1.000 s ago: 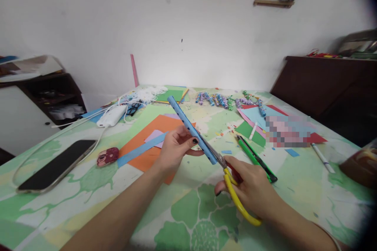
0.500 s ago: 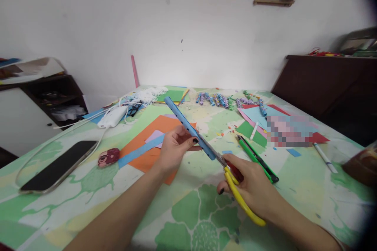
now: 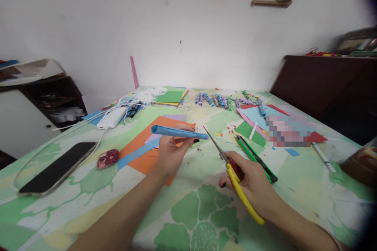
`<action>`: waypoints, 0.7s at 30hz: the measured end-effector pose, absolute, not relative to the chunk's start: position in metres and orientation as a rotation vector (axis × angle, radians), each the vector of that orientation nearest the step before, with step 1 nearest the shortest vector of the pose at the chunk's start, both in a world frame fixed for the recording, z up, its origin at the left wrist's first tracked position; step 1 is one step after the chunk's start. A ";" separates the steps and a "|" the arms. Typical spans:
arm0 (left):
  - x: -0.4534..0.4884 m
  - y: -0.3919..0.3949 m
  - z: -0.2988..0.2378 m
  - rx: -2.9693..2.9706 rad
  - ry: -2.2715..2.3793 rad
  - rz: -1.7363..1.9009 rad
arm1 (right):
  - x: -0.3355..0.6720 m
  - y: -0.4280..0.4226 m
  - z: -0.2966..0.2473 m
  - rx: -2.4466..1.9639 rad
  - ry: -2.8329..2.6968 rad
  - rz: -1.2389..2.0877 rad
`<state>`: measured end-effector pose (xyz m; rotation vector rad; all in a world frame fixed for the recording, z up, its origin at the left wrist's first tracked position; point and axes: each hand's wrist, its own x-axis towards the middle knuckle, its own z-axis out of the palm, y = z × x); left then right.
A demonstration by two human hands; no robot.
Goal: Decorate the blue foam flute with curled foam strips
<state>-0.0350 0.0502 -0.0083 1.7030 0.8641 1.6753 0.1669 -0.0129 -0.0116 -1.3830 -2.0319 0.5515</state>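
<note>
My left hand [image 3: 173,155] grips a rolled tube of blue paper [image 3: 179,131], held nearly level above the sheets. Its open end faces left. In my right hand [image 3: 250,172] is a pair of scissors [image 3: 243,200] with yellow and red handles. The blades look closed, and their tip points up and away, just right of the tube and apart from it. Under my left hand lie an orange sheet [image 3: 160,123] and a blue paper strip [image 3: 135,156]. Beside my right hand rests a green box cutter [image 3: 256,159].
At left are a phone [image 3: 59,166], a small dark red case [image 3: 107,159] and a white power bank [image 3: 112,117] with cables. Several curled paper rolls [image 3: 219,101] lie at the back. Coloured sheets [image 3: 250,115], a white pen [image 3: 323,157] and a brown container [image 3: 361,164] are at right.
The blue tube has come away from the scissor blades and turned from a steep slant to nearly level. The blades have closed, while my right hand stays in about the same place.
</note>
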 end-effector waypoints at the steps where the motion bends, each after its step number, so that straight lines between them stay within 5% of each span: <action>1: -0.036 0.050 -0.009 1.814 0.902 1.715 | 0.167 -0.012 -0.012 -1.362 -2.002 0.583; 8: -0.035 0.044 -0.022 2.790 0.881 1.834 | 0.157 -0.011 -0.017 -1.086 -1.461 1.329; 13: -0.027 0.040 -0.029 3.064 0.807 1.712 | 0.151 -0.014 -0.012 -0.947 -1.335 1.502; 16: -0.021 0.040 -0.030 2.865 0.863 1.688 | 0.151 -0.014 -0.011 -0.976 -1.353 1.466; 21: -0.016 0.043 -0.026 1.637 0.906 1.418 | 0.158 -0.010 -0.010 -1.078 -1.466 1.227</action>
